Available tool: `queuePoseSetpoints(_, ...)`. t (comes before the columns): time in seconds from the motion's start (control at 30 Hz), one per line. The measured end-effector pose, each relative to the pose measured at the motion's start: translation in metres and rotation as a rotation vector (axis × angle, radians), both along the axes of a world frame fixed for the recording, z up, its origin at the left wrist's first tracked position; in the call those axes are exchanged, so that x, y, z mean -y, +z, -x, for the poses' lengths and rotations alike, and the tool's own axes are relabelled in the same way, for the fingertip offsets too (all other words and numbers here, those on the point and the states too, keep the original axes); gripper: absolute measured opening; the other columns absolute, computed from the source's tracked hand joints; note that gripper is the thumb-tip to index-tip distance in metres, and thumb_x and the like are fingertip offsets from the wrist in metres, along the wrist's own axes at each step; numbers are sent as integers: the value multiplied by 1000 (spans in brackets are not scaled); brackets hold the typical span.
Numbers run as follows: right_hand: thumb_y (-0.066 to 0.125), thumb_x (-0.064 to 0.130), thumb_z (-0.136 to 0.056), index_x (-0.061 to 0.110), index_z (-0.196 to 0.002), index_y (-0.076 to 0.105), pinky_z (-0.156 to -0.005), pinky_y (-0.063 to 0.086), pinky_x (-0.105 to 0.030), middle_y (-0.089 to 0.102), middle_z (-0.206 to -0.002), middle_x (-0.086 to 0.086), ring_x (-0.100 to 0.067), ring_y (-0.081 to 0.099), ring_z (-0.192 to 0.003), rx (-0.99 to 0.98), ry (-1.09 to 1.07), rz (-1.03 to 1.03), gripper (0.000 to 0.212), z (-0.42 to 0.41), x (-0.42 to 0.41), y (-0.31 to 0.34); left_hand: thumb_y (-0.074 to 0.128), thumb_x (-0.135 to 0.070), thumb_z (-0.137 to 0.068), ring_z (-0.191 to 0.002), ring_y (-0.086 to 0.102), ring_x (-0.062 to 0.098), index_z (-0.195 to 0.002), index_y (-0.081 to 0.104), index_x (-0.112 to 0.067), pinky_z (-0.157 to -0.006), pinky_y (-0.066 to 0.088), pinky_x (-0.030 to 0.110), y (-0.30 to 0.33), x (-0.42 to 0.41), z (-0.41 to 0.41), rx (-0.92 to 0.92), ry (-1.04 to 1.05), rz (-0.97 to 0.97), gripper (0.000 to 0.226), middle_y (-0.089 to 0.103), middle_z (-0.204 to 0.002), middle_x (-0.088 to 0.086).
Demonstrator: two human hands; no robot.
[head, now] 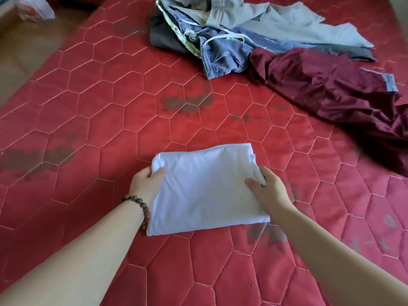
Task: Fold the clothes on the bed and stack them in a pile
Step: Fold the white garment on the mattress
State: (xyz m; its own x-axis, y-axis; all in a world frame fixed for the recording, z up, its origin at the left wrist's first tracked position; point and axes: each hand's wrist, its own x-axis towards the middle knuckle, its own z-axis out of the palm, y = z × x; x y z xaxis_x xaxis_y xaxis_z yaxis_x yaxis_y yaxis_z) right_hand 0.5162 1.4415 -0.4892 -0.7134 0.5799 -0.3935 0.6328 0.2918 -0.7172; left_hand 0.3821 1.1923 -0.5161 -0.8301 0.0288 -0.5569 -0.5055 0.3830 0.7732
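Left hand (pixel 146 184) and right hand (pixel 266 191) gripping opposite edges of a folded white cloth garment (pixel 205 188), lying on red quilted bed (pixel 110 111)

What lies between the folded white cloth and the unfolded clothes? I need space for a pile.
In the head view, only bare red quilted mattress, with dark stains, separates the white cloth from the unfolded clothes.

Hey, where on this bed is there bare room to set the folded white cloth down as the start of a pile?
Bare red mattress lies left of the folded white cloth, and between it and the denim shorts. The far right is crowded: the maroon garment, shorts and grey shirt overlap there.
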Motion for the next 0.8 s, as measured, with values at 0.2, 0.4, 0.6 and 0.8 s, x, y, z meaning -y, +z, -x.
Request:
queuePoseSetpoints(0.2,60,18,-87,11,-91,56,-62,38,-33,59,-86,-7,-24,51,-78,12,-169,-201,9,6,9,-14,57,-24,-90,-74,49,29,-84,51,-6,-59,33,33,7,-12,-13,-291,40,355,19,51,-71,1)
queuePoseSetpoints(0.4,51,29,-92,10,-131,55,-113,26,-50,49,-142,-14,-34,39,-135,-157,463,-785,44,28,39,-20,61,-4,-75,-109,58,38,-102,65,-4,-93,44,46,12,-37,-26,-1057,-577,484,27,61,-117,16)
queuePoseSetpoints(0.6,15,55,-96,44,-149,2,-115,-14,-57,-6,-161,8,-19,-20,-147,131,832,-758,56,54,41,-57,21,-43,-95,-148,16,26,-147,38,-16,-117,13,57,-26,-48,-34,-792,-958,890,61,30,-156,-3)
queuePoseSetpoints(0.8,11,61,-96,48,-149,-2,-116,-10,-53,-11,-161,9,-19,-12,-148,199,528,-783,56,70,13,-70,33,-57,-86,-145,6,46,-149,31,-31,-112,16,64,-41,-46,-36,-720,-813,918,68,20,-159,8)
